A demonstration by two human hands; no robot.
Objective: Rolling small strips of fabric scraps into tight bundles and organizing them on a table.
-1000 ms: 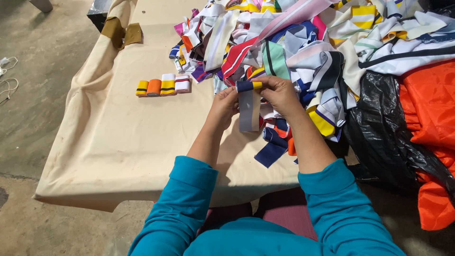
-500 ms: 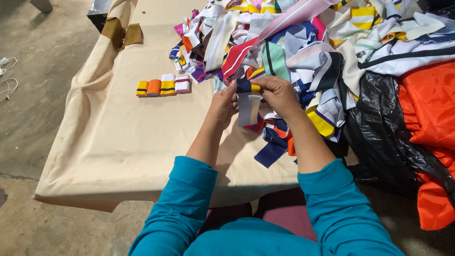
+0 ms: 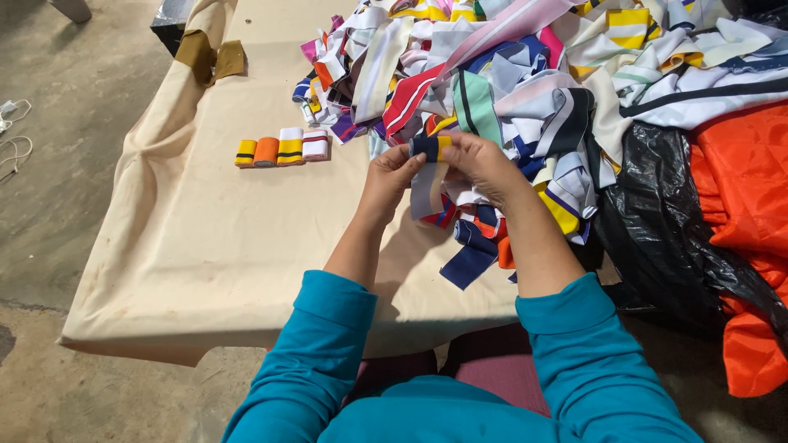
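From the head view, I hold a strip of ribbed fabric [image 3: 428, 176] up in front of me, just above the table [image 3: 213, 246] with its beige cloth cover. My left hand [image 3: 387, 182] pinches the strip's left edge, fingers closed on it. My right hand [image 3: 480, 160] grips its top at 12 o'clock, where a navy and yellow band is rolled over — the grey-white rest of the strip hangs down between my two hands.

At 9 o'clock from my hands, well apart from them, four small rolled pieces [image 3: 281, 148] stand in a row on the table: yellow with a black stripe, orange, white and yellow, and pink-white.

From 12 to 2 o'clock spreads a big heap of fabric strips [image 3: 509, 90] in many colours — striped, white, navy, red, green. Some navy and orange ends trail out of it at 5 o'clock, just under my right wrist.

At 3 o'clock lies a black plastic bag [image 3: 657, 221], with orange cloth [image 3: 743, 189] touching its far side.

Near the table's far left corner, at 10 o'clock, lie a few brown scraps [image 3: 209, 56].
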